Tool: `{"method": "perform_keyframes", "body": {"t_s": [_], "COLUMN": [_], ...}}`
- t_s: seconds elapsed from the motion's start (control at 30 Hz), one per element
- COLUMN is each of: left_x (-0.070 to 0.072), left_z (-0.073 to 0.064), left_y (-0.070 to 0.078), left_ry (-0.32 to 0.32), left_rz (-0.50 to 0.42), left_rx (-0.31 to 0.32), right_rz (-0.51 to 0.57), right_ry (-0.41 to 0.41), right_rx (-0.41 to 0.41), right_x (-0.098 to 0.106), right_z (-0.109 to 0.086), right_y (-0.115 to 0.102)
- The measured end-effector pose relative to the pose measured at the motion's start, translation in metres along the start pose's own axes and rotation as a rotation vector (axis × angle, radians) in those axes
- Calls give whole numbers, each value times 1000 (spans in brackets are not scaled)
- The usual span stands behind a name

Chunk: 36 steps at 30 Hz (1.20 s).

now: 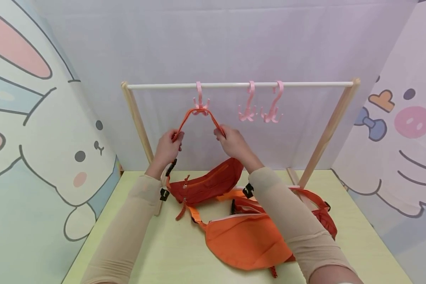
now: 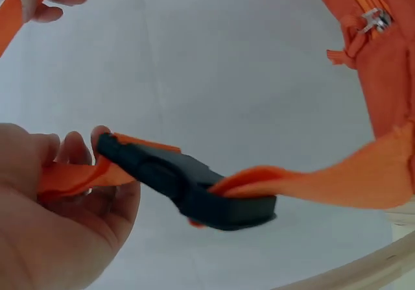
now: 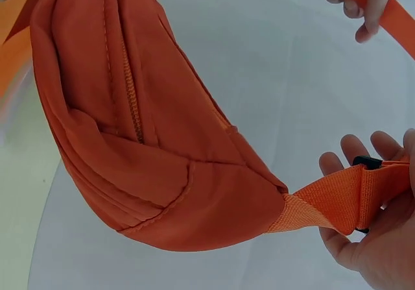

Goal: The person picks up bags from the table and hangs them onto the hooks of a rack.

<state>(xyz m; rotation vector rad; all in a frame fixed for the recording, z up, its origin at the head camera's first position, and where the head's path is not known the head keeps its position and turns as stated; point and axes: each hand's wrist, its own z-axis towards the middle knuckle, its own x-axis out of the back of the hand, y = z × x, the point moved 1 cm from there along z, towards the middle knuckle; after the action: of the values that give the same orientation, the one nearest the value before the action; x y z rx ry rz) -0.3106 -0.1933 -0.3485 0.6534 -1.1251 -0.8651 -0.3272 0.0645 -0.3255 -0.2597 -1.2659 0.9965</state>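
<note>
A dark orange-red waist bag (image 1: 211, 183) hangs low beneath both hands, its lower side close to the other bags. My left hand (image 1: 167, 148) grips one side of its orange strap (image 1: 184, 120); in the left wrist view a black buckle (image 2: 188, 180) sits beside the fingers. My right hand (image 1: 233, 142) pinches the other side of the strap, near a black slider (image 3: 367, 163) in the right wrist view. Between the hands the strap arches up to a pink hook (image 1: 199, 94) on the white rail. Whether it rests on the prongs I cannot tell.
Two more pink hooks, one (image 1: 248, 102) and another (image 1: 272, 104), hang farther right on the white rail (image 1: 156, 86). Wooden legs (image 1: 328, 134) support it. An orange waist bag (image 1: 246, 240) and other red bags (image 1: 326, 221) lie on the table (image 1: 170, 252), partly behind my right arm.
</note>
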Motion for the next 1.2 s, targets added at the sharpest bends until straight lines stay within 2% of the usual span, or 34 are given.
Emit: {"method": "perform_keyframes", "body": {"t_s": [0.13, 0.23, 0.43, 0.8, 1.0, 1.2], "left_x": [2, 1, -2, -5, -7, -6], "left_z": [-3, -8, -22, -38, -46, -55], "left_y": [-3, -5, -2, -1, -2, 0], "left_ry": [22, 7, 1, 52, 50, 63], "left_rz": [4, 3, -22, -30, -41, -64], "left_rx": [18, 25, -2, -108, -119, -117], "right_rz": [-27, -52, -115, -45, -6, -30], "right_ry": [14, 24, 42, 49, 58, 64], "right_rx": [14, 8, -3, -28, -24, -4], "right_x": [-1, -1, 3, 11, 15, 22], "right_z": [-3, -6, -14, -28, -40, -54], "right_y": [3, 7, 12, 16, 19, 22]}}
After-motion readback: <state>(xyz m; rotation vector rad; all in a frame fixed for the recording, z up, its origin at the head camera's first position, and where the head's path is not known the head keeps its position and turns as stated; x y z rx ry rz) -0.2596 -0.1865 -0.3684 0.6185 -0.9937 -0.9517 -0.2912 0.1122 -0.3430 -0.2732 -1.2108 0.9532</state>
